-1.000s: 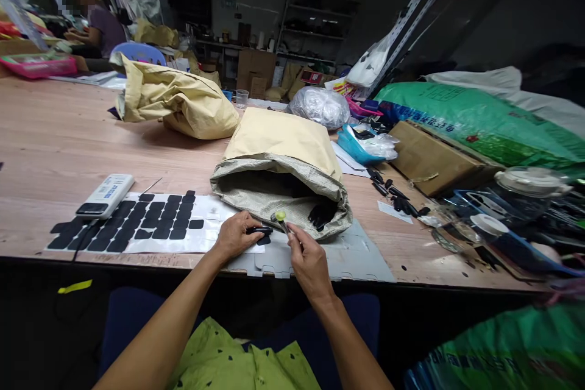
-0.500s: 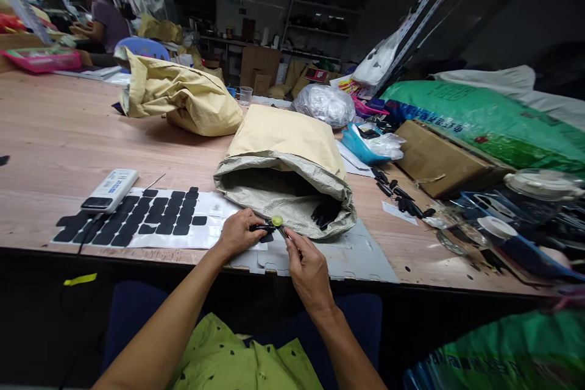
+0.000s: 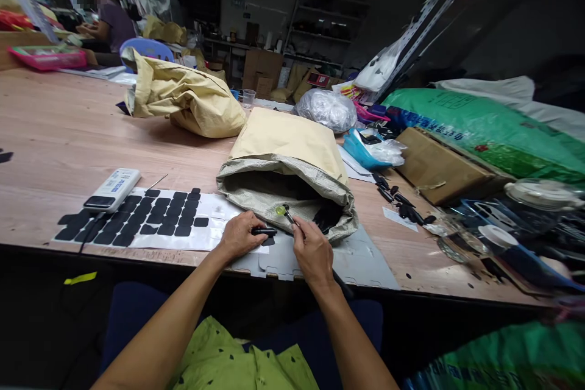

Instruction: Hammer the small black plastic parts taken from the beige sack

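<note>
My left hand point(image 3: 238, 235) is closed on a small black plastic part point(image 3: 264, 231), pressing it down near the table's front edge. My right hand point(image 3: 312, 251) pinches a thin tool with a yellow-green round tip point(image 3: 281, 210), raised a little above and to the right of the part. Both hands work over a grey plastic plate point(image 3: 361, 262). To the left lies a white sheet with several black adhesive pads point(image 3: 137, 222). Right behind my hands lies an open woven sack point(image 3: 283, 183) with black parts showing in its mouth.
A white remote control point(image 3: 112, 189) rests on the sheet's far left corner. Another tan sack point(image 3: 183, 97), a cardboard box point(image 3: 439, 164), loose black parts point(image 3: 397, 201), a green bag point(image 3: 484, 128) and jars point(image 3: 534, 195) crowd the table. A person point(image 3: 107, 21) sits far left.
My right hand has lifted the yellow-green tipped tool up and to the right, off the black part. My left hand still holds the part down in the same spot.
</note>
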Demonstrator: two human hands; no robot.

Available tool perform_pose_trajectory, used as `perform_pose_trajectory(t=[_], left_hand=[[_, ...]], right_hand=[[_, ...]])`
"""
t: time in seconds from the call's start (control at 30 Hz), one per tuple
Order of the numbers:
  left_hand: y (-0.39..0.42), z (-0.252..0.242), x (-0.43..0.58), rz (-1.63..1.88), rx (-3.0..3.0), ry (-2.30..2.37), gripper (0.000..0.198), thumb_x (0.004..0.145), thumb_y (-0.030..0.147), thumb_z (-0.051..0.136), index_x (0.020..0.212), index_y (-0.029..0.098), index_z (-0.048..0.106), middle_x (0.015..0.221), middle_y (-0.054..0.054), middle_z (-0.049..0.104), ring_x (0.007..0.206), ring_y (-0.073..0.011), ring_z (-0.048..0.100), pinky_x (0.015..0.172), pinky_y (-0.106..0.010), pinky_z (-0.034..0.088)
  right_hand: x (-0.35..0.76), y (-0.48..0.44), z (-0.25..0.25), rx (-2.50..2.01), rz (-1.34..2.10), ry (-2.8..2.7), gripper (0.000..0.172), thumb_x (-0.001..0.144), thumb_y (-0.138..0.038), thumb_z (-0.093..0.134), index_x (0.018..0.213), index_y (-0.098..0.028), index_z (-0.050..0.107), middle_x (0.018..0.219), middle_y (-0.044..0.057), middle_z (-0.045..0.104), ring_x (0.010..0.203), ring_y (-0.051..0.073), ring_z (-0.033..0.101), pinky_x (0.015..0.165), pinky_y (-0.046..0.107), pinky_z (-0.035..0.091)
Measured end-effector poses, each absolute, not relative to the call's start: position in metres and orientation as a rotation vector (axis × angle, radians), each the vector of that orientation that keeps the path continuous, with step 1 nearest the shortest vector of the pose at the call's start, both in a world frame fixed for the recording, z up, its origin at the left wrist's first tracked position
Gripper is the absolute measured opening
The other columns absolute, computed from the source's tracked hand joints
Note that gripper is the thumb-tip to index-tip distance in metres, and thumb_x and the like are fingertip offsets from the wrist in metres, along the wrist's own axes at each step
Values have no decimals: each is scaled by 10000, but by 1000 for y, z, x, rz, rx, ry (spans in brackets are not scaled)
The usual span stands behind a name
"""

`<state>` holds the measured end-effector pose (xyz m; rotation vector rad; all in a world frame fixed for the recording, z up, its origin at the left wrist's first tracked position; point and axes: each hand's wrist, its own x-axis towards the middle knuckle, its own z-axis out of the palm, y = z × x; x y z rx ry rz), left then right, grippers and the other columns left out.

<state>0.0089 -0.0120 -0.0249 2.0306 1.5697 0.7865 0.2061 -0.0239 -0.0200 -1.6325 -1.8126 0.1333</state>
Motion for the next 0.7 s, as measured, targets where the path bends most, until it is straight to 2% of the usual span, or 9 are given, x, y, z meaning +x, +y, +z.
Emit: perform_pose_trajectory(t=[0.13, 0.3, 0.53, 0.63, 0.7], left_hand=[[-12, -24, 9, 781, 2027, 1572, 166, 747, 271, 743, 909, 240, 767, 832, 6, 631, 797, -154, 585, 670, -241, 420], [-10, -22, 6, 789, 2061, 1502, 154, 784, 277, 721, 923, 216, 745, 843, -4, 632, 812, -161, 582, 700, -249, 422], [-72, -11, 13, 898, 2048, 984, 210, 924, 329, 559, 1042, 187, 659, 897, -39, 648, 793, -151, 588, 723, -252, 438], [-112, -25, 17, 773, 2070, 836, 225, 915, 351, 570, 1054, 202, 665, 865, -32, 676, 761, -151, 602, 728, -256, 438], [-127, -47, 16, 625, 2006, 937, 229, 890, 360, 591, 1043, 218, 686, 871, -29, 696, 768, -164, 623, 733, -263, 450]], right_hand=[[209, -3, -28, -1838, -96, -1894, 278, 932, -254, 523, 1144, -226, 702, 981, 56, 680, 870, 182, 594, 747, 275, 406], [203, -1, -42, -1884, -314, -1938, 279, 945, -260, 521, 1175, -238, 677, 918, 51, 626, 805, 172, 527, 709, 277, 336], [202, -3, -42, -1871, -314, -1935, 267, 946, -258, 517, 1171, -243, 662, 917, 41, 607, 804, 167, 496, 704, 271, 309], [202, -3, -42, -1878, -316, -1927, 262, 940, -255, 525, 1163, -242, 663, 910, 38, 602, 789, 165, 487, 696, 274, 303], [202, -3, -42, -1881, -321, -1929, 261, 941, -253, 522, 1159, -240, 665, 903, 38, 598, 784, 165, 481, 691, 275, 299]])
